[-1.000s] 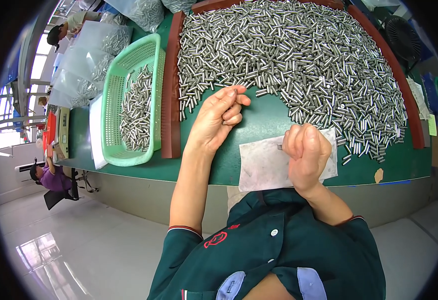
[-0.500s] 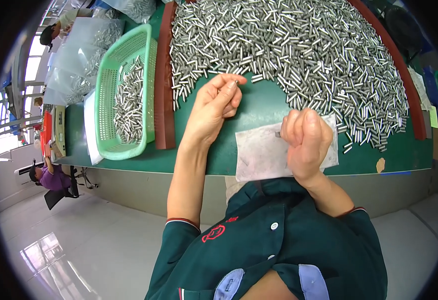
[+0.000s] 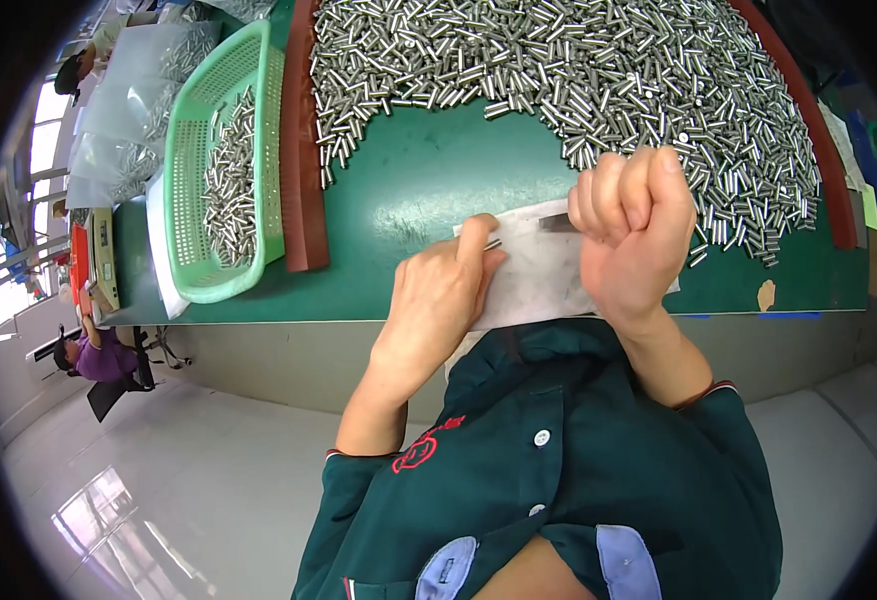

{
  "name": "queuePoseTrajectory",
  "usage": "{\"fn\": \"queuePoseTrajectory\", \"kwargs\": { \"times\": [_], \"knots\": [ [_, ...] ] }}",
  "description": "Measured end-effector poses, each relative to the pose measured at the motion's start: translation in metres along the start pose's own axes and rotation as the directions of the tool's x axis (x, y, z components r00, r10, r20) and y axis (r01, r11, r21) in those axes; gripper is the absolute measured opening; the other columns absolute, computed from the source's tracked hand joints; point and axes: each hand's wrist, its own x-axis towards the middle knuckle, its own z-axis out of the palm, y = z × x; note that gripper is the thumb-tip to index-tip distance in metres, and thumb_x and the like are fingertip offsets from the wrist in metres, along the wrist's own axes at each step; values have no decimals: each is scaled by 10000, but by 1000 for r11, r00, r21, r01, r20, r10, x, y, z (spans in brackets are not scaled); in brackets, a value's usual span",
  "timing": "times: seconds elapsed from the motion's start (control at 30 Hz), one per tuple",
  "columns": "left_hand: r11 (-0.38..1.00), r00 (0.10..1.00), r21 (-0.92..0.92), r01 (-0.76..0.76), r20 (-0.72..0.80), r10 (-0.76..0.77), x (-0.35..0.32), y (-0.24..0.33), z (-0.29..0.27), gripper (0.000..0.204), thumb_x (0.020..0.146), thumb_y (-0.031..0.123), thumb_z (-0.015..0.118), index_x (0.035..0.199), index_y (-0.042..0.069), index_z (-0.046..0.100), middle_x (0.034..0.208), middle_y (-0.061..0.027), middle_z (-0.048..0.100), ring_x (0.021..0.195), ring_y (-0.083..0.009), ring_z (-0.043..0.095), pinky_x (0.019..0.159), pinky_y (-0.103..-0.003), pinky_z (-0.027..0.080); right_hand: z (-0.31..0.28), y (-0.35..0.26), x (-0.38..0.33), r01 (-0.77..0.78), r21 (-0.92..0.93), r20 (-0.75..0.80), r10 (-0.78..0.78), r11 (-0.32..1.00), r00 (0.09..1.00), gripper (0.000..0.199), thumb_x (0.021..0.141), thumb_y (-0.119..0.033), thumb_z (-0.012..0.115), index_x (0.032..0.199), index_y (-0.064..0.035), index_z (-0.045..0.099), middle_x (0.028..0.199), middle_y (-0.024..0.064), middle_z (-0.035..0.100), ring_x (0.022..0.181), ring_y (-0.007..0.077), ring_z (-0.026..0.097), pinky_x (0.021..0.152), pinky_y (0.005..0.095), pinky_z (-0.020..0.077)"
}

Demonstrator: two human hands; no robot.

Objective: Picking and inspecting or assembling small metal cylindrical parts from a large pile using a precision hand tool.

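Observation:
My left hand (image 3: 439,295) pinches a small metal pin (image 3: 495,245) between thumb and forefinger, low over a whitish cloth or paper sheet (image 3: 534,285) at the table's near edge. My right hand (image 3: 634,225) is closed in a fist above the right side of that sheet. From it a short, flat, dark metal tool (image 3: 557,223) sticks out to the left, toward the pin but apart from it. The rest of the tool is hidden in the fist, so its kind cannot be told. Beyond both hands spreads a broad heap of loose, shiny metal pins (image 3: 559,70).
Red-brown rails (image 3: 304,180) flank the heap on the green table (image 3: 409,180). A green plastic basket (image 3: 176,190) holding more pins stands left, beside clear bags of pins (image 3: 139,95). A scale (image 3: 105,260) sits farther left. Two people are in the left background.
My left hand has come nearer and to the right, from the heap's edge to the sheet. My right hand has shifted slightly right and away from me, and more of its tool shows.

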Motion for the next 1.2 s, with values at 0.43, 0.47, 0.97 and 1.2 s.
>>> {"fn": "queuePoseTrajectory", "kwargs": {
  "times": [0.43,0.47,0.97,1.2],
  "knots": [
    [995,991,-40,92,-96,-96,-5,-2,9,142,791,108,539,831,40,421,557,-120,511,503,-296,523,442,-376,390,16,14,0,-204,-93,18,206,975,978,387,899,-235,291,536,-103,272,444,-1,267,403,75,170,385,227,180],
    [995,991,-40,93,-93,-96,-5,-2,10,142,791,108,539,831,40,421,557,-120,511,503,-296,523,442,-376,390,16,16,-1,-218,-93,14,220,971,975,389,900,-236,294,535,-101,274,445,-1,268,405,74,169,385,227,180],
    [997,988,-51,57,-144,-64,-5,-3,12,127,772,73,547,753,43,426,540,-111,487,482,-285,495,435,-368,371,15,20,-1,-214,-110,0,215,971,977,399,904,-242,297,532,-102,272,443,-6,263,405,71,167,385,224,176],
    [996,982,-75,54,-175,-66,-4,-1,11,135,756,53,558,717,41,430,539,-110,480,481,-282,491,434,-361,369,17,19,0,-219,-114,-1,220,969,976,399,903,-242,293,530,-104,269,440,-5,260,404,72,163,382,226,171]
  ]
}}
